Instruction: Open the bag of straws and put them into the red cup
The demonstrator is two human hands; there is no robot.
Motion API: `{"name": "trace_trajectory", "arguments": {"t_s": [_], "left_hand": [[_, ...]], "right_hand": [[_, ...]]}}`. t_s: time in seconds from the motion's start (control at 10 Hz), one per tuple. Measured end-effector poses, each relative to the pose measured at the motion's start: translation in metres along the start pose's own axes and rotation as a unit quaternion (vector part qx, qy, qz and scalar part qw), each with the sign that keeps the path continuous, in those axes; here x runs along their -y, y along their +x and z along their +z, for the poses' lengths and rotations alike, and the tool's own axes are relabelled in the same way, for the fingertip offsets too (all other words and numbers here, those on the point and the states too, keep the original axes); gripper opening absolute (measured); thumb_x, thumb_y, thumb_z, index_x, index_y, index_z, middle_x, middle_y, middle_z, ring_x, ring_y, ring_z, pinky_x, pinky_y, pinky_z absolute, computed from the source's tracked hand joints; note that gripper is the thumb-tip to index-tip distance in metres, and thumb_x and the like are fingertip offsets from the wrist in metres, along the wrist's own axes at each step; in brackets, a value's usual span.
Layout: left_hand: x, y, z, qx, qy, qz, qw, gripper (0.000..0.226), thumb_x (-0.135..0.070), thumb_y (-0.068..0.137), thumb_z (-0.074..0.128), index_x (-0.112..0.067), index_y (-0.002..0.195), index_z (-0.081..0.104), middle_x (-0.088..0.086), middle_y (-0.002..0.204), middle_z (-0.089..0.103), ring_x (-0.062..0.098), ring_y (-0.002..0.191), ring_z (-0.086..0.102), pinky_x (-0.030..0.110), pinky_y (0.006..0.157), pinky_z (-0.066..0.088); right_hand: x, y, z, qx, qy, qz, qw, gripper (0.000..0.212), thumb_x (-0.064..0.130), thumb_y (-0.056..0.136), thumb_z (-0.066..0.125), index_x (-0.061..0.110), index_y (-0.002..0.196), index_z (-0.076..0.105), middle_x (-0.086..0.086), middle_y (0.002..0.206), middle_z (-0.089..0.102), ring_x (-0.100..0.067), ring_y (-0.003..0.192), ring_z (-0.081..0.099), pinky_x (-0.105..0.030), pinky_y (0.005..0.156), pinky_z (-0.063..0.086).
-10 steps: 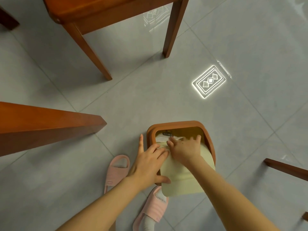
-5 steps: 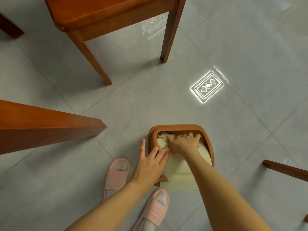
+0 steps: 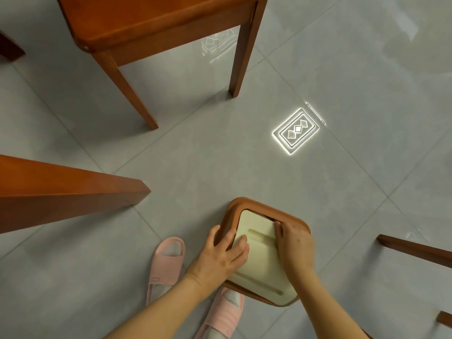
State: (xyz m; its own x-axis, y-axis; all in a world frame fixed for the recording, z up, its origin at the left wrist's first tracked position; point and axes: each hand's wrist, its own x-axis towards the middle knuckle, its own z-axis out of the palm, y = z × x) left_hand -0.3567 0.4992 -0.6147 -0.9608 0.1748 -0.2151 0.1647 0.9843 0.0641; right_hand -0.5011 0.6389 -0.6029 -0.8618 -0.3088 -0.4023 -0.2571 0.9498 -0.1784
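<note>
Brown-rimmed floor bin, cream swing lid pressed by flat, unclenched left hand and right hand, probably closing it; straws, bag, red cup unseen.

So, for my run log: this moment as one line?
left hand: on bin rim | right hand: on cream lid | straws, cup: not visible
</note>
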Motion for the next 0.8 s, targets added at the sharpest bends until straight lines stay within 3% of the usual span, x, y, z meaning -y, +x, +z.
{"name": "trace_trajectory", "arguments": {"t_s": [0.1, 0.2, 0.3, 0.4, 0.5, 0.6, 0.8], "left_hand": [[0.006, 0.002, -0.006, 0.006, -0.008, -0.015, 1.0, 0.084, -0.038, 0.051, 0.08, -0.017, 0.121, 0.039, 0.006, 0.128, 0.034, 0.031, 0.114, 0.037, 0.05, 0.084, 0.051], [0.02, 0.019, -0.016, 0.037, -0.032, -0.07, 0.996, 0.091, -0.033, 0.047, 0.083, -0.016, 0.122, 0.035, 0.006, 0.13, 0.031, 0.029, 0.107, 0.04, 0.05, 0.085, 0.049], [0.027, 0.03, -0.021, 0.091, -0.05, -0.068, 0.992, 0.093, -0.041, 0.057, 0.081, -0.015, 0.128, 0.026, 0.006, 0.136, 0.03, 0.028, 0.106, 0.046, 0.052, 0.092, 0.043], [0.019, 0.026, -0.021, 0.119, -0.056, -0.058, 0.99, 0.084, -0.033, 0.08, 0.065, -0.014, 0.136, 0.005, 0.007, 0.15, 0.018, 0.033, 0.123, 0.034, 0.058, 0.104, 0.028], [0.013, 0.03, -0.031, 0.147, -0.086, -0.06, 0.984, 0.082, -0.034, 0.087, 0.056, -0.015, 0.139, -0.004, 0.008, 0.153, 0.004, 0.036, 0.132, 0.02, 0.059, 0.109, 0.014], [0.01, 0.037, -0.047, 0.159, -0.09, -0.038, 0.982, 0.083, -0.042, 0.086, 0.055, -0.015, 0.142, 0.001, 0.008, 0.153, 0.008, 0.037, 0.137, 0.013, 0.06, 0.11, 0.008], [0.014, 0.03, -0.087, 0.173, -0.079, -0.068, 0.979, 0.082, -0.044, 0.087, 0.054, -0.016, 0.143, 0.001, 0.009, 0.154, 0.01, 0.035, 0.14, 0.01, 0.058, 0.111, 0.005]], "right_hand": [[-0.006, -0.014, -0.007, -0.049, -0.014, -0.024, 0.998, 0.031, -0.001, 0.08, 0.068, 0.004, 0.053, 0.052, -0.009, 0.051, 0.055, -0.023, 0.043, 0.039, -0.023, 0.042, 0.026], [-0.003, -0.017, -0.02, -0.11, -0.001, -0.058, 0.992, 0.024, 0.01, 0.083, 0.064, 0.008, 0.059, 0.059, -0.007, 0.06, 0.063, -0.023, 0.046, 0.047, -0.021, 0.045, 0.028], [0.006, -0.014, -0.034, -0.109, -0.02, -0.102, 0.989, 0.022, 0.03, 0.083, 0.056, 0.016, 0.079, 0.072, -0.004, 0.084, 0.075, -0.026, 0.068, 0.068, -0.025, 0.053, 0.043], [0.011, -0.022, -0.036, -0.031, -0.067, -0.113, 0.991, 0.042, 0.05, 0.084, 0.045, 0.021, 0.099, 0.072, -0.002, 0.103, 0.074, -0.026, 0.089, 0.07, -0.035, 0.067, 0.055], [0.005, -0.032, -0.028, 0.063, -0.109, -0.11, 0.986, 0.059, 0.058, 0.086, 0.032, 0.02, 0.118, 0.064, -0.005, 0.123, 0.066, -0.029, 0.11, 0.063, -0.043, 0.087, 0.051], [0.0, -0.038, -0.032, 0.082, -0.121, -0.102, 0.984, 0.066, 0.06, 0.086, 0.025, 0.018, 0.124, 0.06, -0.006, 0.13, 0.062, -0.03, 0.118, 0.058, -0.045, 0.095, 0.046], [0.013, -0.05, -0.078, 0.029, -0.124, -0.132, 0.983, 0.062, 0.06, 0.09, 0.03, 0.016, 0.107, 0.07, -0.007, 0.11, 0.072, -0.03, 0.1, 0.068, -0.045, 0.08, 0.056]]}}
